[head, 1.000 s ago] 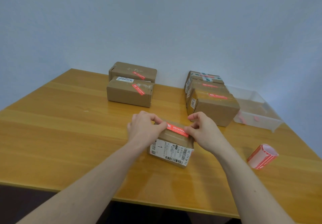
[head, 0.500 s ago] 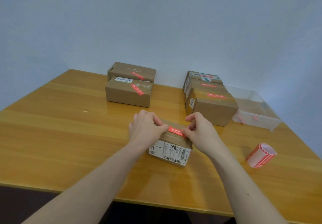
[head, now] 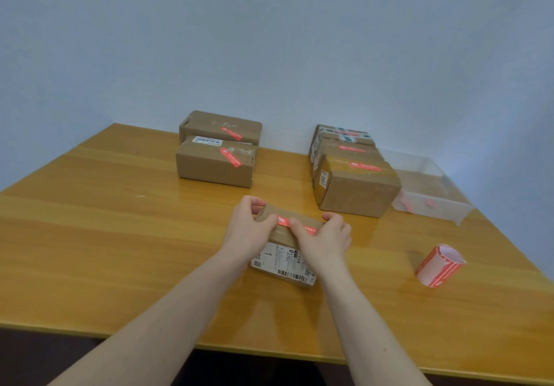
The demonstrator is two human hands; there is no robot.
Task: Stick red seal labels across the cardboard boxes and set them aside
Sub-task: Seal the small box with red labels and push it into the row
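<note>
A small cardboard box (head: 281, 237) with a white shipping label on its near side lies in the middle of the wooden table (head: 120, 235). A red seal label (head: 283, 221) runs across its top. My left hand (head: 248, 228) grips the box's left end, thumb on the label's left part. My right hand (head: 325, 240) grips the right end, thumb pressing on the label's middle. Most of the label is hidden under my thumbs. A roll of red seal labels (head: 440, 265) lies on the table to the right.
Two sealed boxes (head: 217, 163) sit at the back left. A row of sealed boxes (head: 356, 189) stands at the back right, close behind my right hand. A clear plastic tray (head: 431, 202) with red scraps sits at the far right. The table's near edge is below my forearms.
My right thumb has slid left along the label toward my left thumb. My left hand stays at the box's left end. The box has not moved.
</note>
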